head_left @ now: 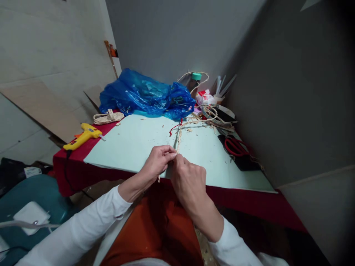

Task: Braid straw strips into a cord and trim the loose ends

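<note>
My left hand and my right hand meet at the near edge of a pale green sheet, fingers pinched together on a straw-coloured braided cord. The cord runs away from my fingers across the sheet toward a tangle of the same cord at the back right. A thin red thread lies beside the cord. Loose ends hang below my left hand.
A yellow glue gun lies on the red tablecloth at left, near a small braided piece. A blue plastic bag sits at the back. Red-handled scissors lie at right, with a teal-capped bottle behind.
</note>
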`<act>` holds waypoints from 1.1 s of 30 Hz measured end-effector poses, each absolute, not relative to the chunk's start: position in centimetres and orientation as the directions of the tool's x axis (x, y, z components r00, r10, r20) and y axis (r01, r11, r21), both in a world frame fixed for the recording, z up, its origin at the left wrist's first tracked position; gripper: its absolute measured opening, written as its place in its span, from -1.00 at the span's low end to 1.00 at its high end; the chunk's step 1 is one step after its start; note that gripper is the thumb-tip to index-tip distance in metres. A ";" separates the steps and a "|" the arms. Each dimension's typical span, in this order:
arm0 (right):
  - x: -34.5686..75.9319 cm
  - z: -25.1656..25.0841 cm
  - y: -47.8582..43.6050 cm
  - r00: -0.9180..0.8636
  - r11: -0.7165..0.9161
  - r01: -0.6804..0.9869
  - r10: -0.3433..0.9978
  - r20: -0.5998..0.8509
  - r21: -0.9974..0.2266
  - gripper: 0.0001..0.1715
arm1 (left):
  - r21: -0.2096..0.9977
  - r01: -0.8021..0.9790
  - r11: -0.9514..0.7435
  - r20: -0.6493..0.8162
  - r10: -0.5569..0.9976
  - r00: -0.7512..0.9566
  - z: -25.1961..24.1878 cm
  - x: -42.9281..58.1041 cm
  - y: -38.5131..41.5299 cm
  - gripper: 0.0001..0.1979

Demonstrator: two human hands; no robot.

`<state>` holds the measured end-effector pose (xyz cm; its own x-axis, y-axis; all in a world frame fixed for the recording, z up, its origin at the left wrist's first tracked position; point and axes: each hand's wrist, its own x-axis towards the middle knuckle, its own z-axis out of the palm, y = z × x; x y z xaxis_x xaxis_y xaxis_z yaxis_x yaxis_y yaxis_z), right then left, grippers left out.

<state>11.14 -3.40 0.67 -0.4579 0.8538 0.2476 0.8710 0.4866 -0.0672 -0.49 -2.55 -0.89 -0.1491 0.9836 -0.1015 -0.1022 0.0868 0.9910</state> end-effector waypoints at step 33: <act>13.1 -1.4 0.8 -0.562 0.282 0.250 0.821 0.098 -0.926 -0.55 | 0.847 0.528 -0.058 0.098 0.994 -0.047 0.7 -2.2 -4.5 -0.82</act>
<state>13.13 0.84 -1.36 -0.5621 0.8212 0.0982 0.2505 0.2822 -0.9261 -2.19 -4.46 0.71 -0.0470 0.9941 0.0978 0.5278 -0.0584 0.8474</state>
